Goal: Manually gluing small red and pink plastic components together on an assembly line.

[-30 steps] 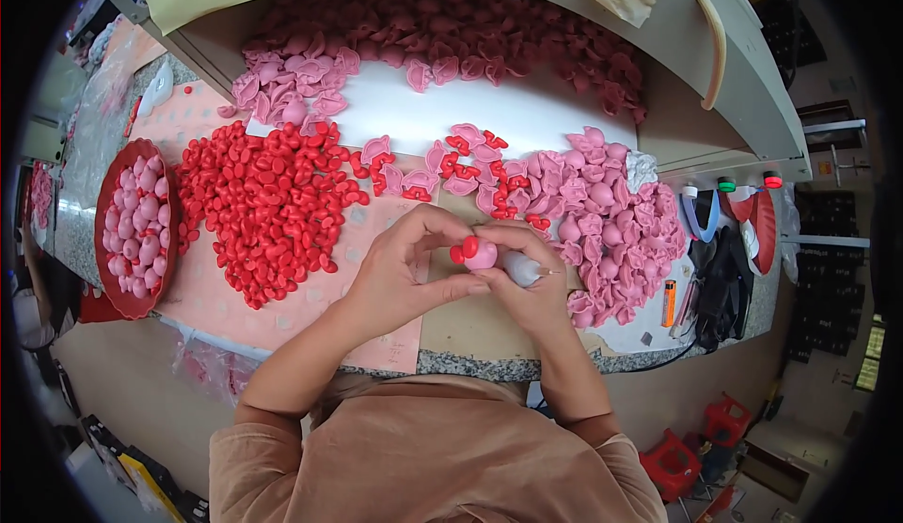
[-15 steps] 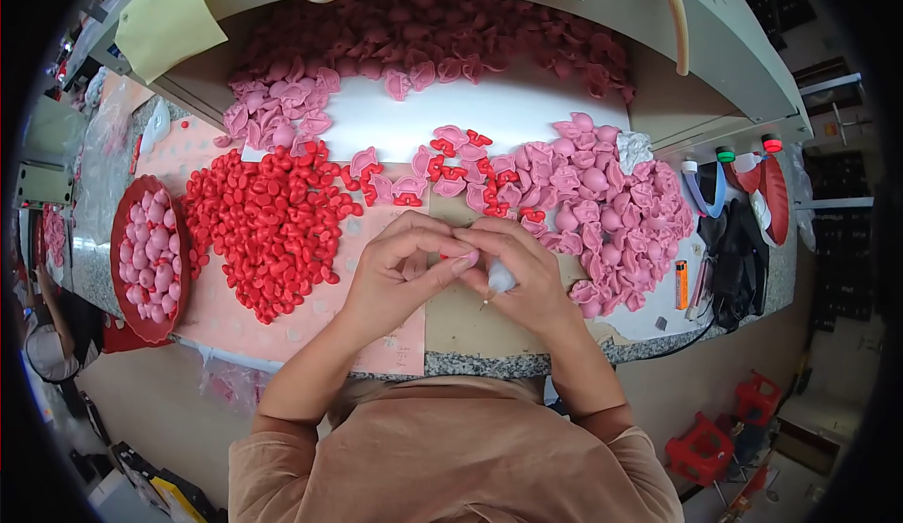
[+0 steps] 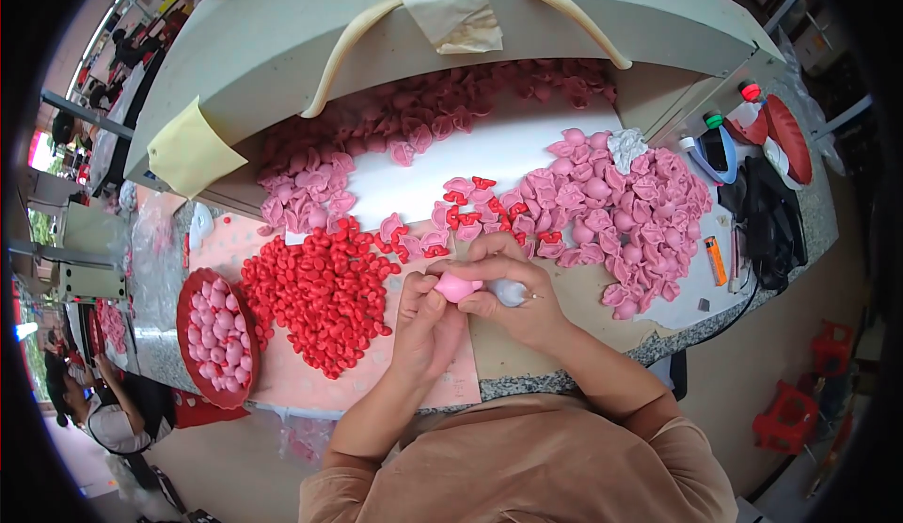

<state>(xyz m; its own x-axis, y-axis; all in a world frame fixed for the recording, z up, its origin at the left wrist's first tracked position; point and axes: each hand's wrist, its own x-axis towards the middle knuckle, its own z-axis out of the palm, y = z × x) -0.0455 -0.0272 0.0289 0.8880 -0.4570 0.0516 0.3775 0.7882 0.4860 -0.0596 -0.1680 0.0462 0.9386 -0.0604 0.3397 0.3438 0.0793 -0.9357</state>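
Note:
A pink rounded plastic piece is pinched in my left hand, thumb and fingers closed on it. My right hand is closed round a small whitish squeeze bottle with a thin needle tip, and its fingertips meet the pink piece too. Just beyond my hands lie several pink shell-like pieces with red parts on or beside them. Left of my hands spreads a heap of small glossy red parts. To the right is a pile of pink shell pieces.
A red dish of pink round pieces stands at the left. Behind, a grey hood covers more pink pieces. An orange lighter, a black bag and capped bottles lie at the right. A co-worker is far left.
The view has swung, shifting the bench rightward and lower in the picture. My hands have turned, so the pink piece between my fingers shows more fully. The bottle stays in my right hand.

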